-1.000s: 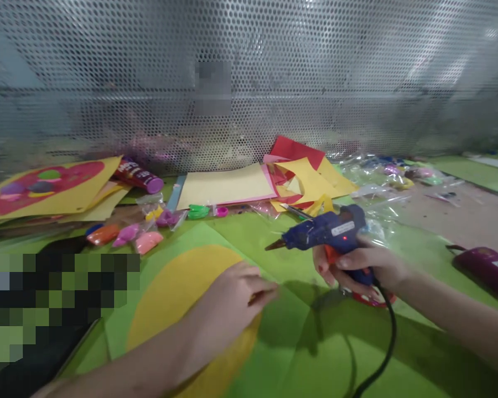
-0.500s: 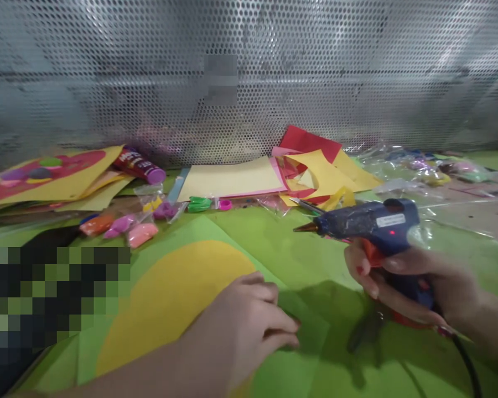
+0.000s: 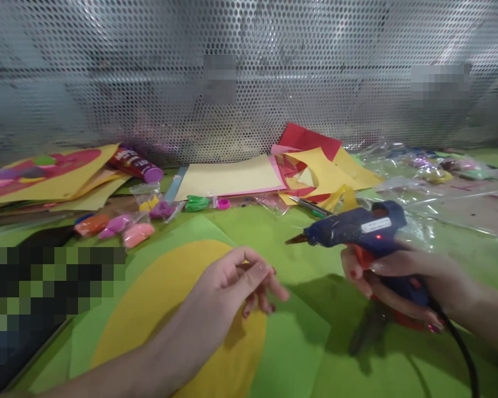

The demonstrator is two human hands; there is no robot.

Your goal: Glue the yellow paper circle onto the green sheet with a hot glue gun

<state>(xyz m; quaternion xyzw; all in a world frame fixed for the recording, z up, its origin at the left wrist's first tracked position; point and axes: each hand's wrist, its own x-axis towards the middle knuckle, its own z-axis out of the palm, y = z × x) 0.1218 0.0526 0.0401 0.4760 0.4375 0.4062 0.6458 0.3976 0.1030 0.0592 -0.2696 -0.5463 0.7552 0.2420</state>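
My right hand [image 3: 398, 276] grips a dark blue hot glue gun [image 3: 352, 226] by its handle, fingers at the orange trigger. Its metal nozzle points left and a small red light glows on its side. A black cord hangs from the handle. My left hand [image 3: 236, 293] hovers over a yellow paper circle [image 3: 149, 304] lying on green paper [image 3: 290, 348]. Thumb and index fingertip are pinched together, the other fingers loosely curled; whatever may be between the tips is too small to make out.
Along the back lie a purple-capped tube [image 3: 136, 164], cream paper [image 3: 228, 178], yellow scraps [image 3: 323, 171] and a craft knife [image 3: 309, 205]. Small bags of coloured clay [image 3: 138, 235] sit at left. Clear plastic bags [image 3: 423, 166] lie at right. A perforated metal panel [image 3: 249, 72] stands behind.
My left hand has turned from palm-down near the circle's right edge to thumb-up, its thumb and index finger now together. The glue gun has shifted slightly left and down.
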